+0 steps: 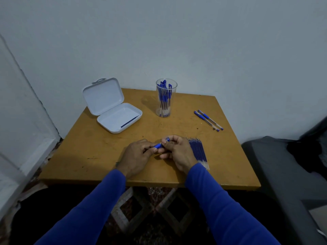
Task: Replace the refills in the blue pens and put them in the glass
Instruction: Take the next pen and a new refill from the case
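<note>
Both hands meet over the near middle of the wooden table on one blue pen. My left hand pinches its left end and my right hand grips its right part, fingers curled round it. A row of several blue refills lies just right of my right hand. A clear glass with several blue pens stands at the back middle. Two more blue pens lie side by side at the back right.
A white plastic case stands open at the back left, with one dark refill in its tray. A grey wall runs behind the table. A dark grey seat stands close to the table's right edge.
</note>
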Demonstrator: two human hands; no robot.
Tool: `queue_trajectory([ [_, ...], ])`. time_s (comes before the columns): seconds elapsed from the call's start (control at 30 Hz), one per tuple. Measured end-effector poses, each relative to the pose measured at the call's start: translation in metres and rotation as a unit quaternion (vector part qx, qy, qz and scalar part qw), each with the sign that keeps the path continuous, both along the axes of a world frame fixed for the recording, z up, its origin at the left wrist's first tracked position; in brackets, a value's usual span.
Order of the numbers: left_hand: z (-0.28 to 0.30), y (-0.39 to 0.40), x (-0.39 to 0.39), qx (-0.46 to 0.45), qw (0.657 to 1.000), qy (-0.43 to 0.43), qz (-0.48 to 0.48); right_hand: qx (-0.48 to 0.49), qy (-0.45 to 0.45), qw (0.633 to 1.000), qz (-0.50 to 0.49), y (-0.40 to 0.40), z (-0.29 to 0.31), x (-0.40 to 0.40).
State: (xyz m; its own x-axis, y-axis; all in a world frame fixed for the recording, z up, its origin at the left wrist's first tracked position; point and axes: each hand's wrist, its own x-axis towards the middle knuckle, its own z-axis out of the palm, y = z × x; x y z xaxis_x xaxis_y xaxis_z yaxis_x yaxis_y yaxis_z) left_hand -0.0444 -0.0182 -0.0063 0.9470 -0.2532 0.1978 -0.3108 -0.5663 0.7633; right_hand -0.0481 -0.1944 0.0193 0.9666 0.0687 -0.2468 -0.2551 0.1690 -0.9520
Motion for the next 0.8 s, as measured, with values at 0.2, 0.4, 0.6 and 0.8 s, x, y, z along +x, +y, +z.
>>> queue_trajectory([
  [0.2, -0.001, 0.001, 0.002, 0.013, 1.0, 0.005, -0.009, -0.011, -0.008, 1.0, 0.012, -0.003, 0.001, -0.002],
  [0.4, -0.001, 0.003, 0.003, 0.014, 0.999, 0.027, -0.02, 0.029, 0.0, 1.0, -0.001, -0.005, 0.0, 0.0],
  [0.6, -0.003, 0.0, 0.001, 0.01, 1.0, 0.004, 0.0, 0.031, -0.025, 0.999, -0.018, -0.002, -0.005, 0.001],
  [0.8, -0.006, 0.0, 0.0, -0.019, 0.999, -0.036, 0.033, -0.053, -0.041, 0.993, -0.097, 0.003, -0.012, 0.002],
])
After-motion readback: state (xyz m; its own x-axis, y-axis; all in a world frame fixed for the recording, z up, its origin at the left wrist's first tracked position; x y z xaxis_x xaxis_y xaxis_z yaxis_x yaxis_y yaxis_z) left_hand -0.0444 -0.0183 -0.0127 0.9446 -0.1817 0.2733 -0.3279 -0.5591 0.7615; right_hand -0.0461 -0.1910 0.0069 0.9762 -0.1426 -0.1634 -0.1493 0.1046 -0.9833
